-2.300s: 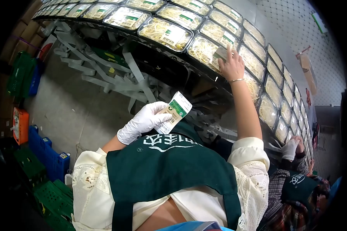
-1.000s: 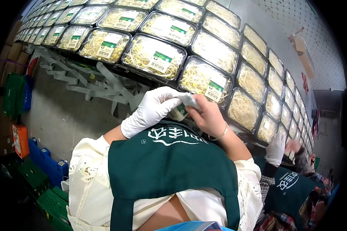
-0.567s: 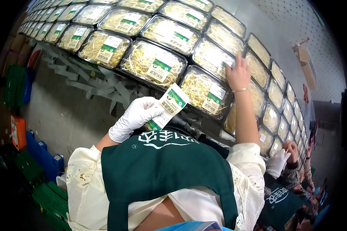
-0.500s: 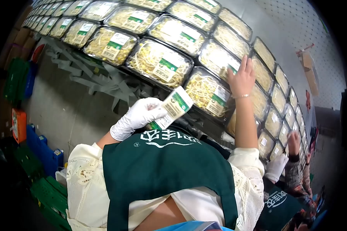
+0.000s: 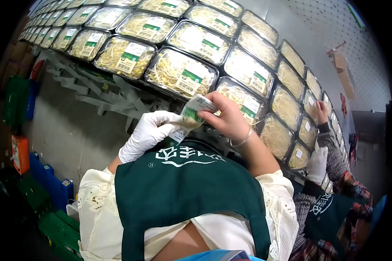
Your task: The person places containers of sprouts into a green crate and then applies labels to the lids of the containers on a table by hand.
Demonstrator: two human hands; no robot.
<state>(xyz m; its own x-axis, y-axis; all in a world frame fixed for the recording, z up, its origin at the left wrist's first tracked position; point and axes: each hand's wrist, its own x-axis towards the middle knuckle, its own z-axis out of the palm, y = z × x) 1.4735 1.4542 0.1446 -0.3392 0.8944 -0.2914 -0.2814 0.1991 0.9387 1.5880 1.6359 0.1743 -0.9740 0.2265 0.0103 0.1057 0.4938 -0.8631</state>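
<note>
My left hand (image 5: 150, 132), in a white glove, is closed on a strip of green-and-white labels (image 5: 188, 119) in front of my apron. Bare and with a bracelet at the wrist, my right hand (image 5: 226, 116) pinches the upper end of the same strip between thumb and fingers. Just beyond the hands lies a clear-lidded tray of bean sprouts (image 5: 183, 73) with a label on its lid. Another labelled sprout tray (image 5: 241, 99) sits behind my right hand, partly hidden by it. A labelled tray (image 5: 249, 71) stands in the row behind.
Rows of sprout trays cover the table, labelled on the left, several unlabelled (image 5: 286, 106) on the right. A co-worker's bare hand (image 5: 321, 112) and gloved hand (image 5: 317, 165) are at the right. Green crates (image 5: 58, 230) and a blue crate (image 5: 52, 176) stand on the floor at left.
My right hand has come back from the tray lid to the label strip and now grips its end. The tray it touched carries a label. The co-worker's bare hand has moved farther up the table.
</note>
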